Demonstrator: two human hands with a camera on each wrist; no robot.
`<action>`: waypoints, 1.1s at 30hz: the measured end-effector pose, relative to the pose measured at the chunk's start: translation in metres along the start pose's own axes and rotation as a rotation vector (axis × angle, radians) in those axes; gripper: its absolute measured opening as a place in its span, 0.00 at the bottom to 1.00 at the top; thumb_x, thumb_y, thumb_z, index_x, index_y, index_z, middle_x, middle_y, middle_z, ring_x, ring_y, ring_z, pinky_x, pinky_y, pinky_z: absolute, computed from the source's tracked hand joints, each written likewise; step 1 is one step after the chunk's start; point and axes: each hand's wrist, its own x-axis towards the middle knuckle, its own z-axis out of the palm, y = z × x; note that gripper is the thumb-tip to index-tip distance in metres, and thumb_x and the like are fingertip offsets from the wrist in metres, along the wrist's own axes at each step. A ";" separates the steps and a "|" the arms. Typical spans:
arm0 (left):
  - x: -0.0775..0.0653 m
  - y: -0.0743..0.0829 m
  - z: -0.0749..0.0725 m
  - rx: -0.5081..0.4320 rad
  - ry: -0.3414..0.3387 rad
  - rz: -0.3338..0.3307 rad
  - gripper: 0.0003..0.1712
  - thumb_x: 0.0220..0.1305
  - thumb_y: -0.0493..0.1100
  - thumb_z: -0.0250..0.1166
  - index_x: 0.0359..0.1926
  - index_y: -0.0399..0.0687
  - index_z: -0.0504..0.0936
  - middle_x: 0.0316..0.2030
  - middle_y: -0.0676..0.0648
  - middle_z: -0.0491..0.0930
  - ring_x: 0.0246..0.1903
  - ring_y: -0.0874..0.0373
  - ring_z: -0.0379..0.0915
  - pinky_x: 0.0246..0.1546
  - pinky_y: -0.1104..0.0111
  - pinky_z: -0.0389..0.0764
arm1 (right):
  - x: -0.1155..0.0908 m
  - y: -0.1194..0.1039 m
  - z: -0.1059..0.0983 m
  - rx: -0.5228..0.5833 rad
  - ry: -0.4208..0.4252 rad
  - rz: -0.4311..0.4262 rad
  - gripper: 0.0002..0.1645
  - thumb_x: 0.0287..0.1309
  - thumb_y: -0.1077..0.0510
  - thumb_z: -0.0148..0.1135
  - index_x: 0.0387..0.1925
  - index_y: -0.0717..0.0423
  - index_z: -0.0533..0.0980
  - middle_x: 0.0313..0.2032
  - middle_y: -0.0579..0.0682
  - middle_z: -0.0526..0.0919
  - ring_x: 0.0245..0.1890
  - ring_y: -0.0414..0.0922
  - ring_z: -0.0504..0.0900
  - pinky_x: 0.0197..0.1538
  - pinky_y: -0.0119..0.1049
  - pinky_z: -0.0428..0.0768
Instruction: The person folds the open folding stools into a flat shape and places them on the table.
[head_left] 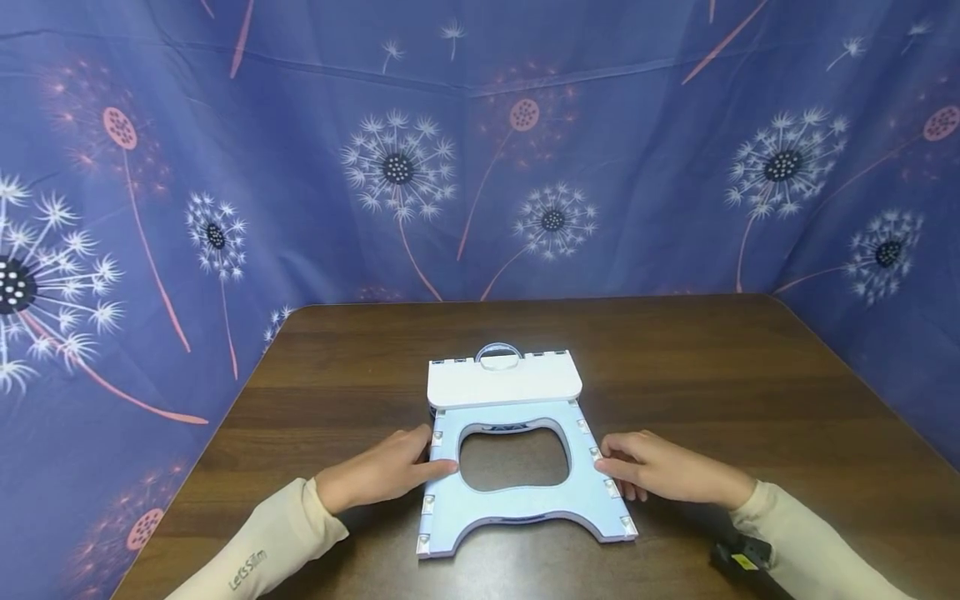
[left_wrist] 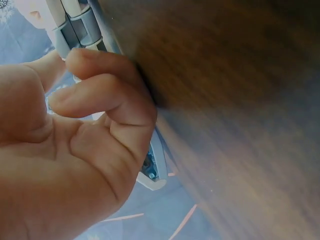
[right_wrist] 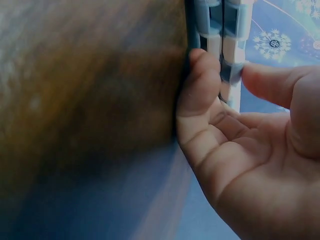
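A folding step stool (head_left: 517, 502), pale blue with a white panel (head_left: 504, 383) at its far end, lies folded flat on the wooden table. A carry handle (head_left: 498, 346) sticks out at its far edge. My left hand (head_left: 386, 471) holds the left side, thumb on the upper face and fingers curled at the edge. On the opposite side my right hand (head_left: 667, 468) pinches the right edge between thumb and fingers. Both wrist views show the stool's hinged, layered edge (left_wrist: 82, 25) close to the curled fingers; the right wrist view has the thumb against the upper layer (right_wrist: 237, 22).
The brown wooden table (head_left: 675, 358) extends around the stool on all sides. A blue cloth with dandelion prints (head_left: 645, 167) hangs behind and beside it. A small black device (head_left: 742, 552) with a yellow label sits at the right wrist.
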 end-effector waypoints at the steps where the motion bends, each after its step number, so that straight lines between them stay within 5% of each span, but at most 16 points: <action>1: 0.001 0.000 0.000 -0.006 -0.006 0.002 0.27 0.68 0.66 0.58 0.35 0.46 0.70 0.23 0.54 0.63 0.22 0.63 0.60 0.22 0.70 0.65 | -0.001 0.000 0.000 0.000 -0.001 0.001 0.13 0.75 0.55 0.53 0.31 0.54 0.72 0.21 0.44 0.78 0.17 0.37 0.76 0.21 0.36 0.78; 10: 0.003 0.003 -0.002 0.061 0.018 -0.012 0.32 0.64 0.70 0.59 0.43 0.45 0.71 0.19 0.56 0.61 0.18 0.64 0.57 0.18 0.69 0.62 | -0.003 -0.003 0.000 -0.099 0.059 -0.022 0.12 0.73 0.53 0.56 0.31 0.49 0.75 0.21 0.42 0.77 0.18 0.35 0.75 0.22 0.33 0.77; 20: 0.000 -0.001 -0.004 0.202 0.085 0.040 0.33 0.63 0.73 0.59 0.38 0.46 0.73 0.16 0.57 0.60 0.14 0.67 0.55 0.14 0.71 0.59 | 0.006 -0.003 0.003 -0.177 0.100 -0.044 0.09 0.72 0.51 0.58 0.35 0.48 0.75 0.21 0.39 0.75 0.21 0.32 0.73 0.25 0.30 0.76; 27: -0.001 -0.003 -0.002 0.252 0.124 0.051 0.33 0.64 0.73 0.56 0.36 0.47 0.73 0.15 0.58 0.60 0.13 0.68 0.54 0.13 0.72 0.57 | 0.007 -0.003 -0.001 -0.260 0.144 -0.004 0.23 0.71 0.48 0.58 0.56 0.62 0.73 0.30 0.37 0.78 0.29 0.33 0.76 0.34 0.31 0.78; 29: -0.002 -0.003 -0.003 0.297 0.153 0.068 0.31 0.66 0.73 0.55 0.37 0.48 0.74 0.16 0.58 0.63 0.14 0.68 0.56 0.13 0.72 0.59 | 0.006 -0.004 -0.001 -0.288 0.169 0.006 0.26 0.71 0.47 0.58 0.58 0.63 0.73 0.33 0.39 0.80 0.32 0.35 0.78 0.37 0.34 0.80; 33: -0.004 0.001 -0.010 0.417 0.298 0.146 0.29 0.69 0.69 0.54 0.45 0.48 0.77 0.29 0.54 0.77 0.24 0.64 0.72 0.19 0.70 0.73 | 0.003 -0.007 -0.005 -0.432 0.341 0.033 0.33 0.69 0.42 0.59 0.65 0.59 0.69 0.54 0.50 0.80 0.55 0.47 0.77 0.55 0.53 0.76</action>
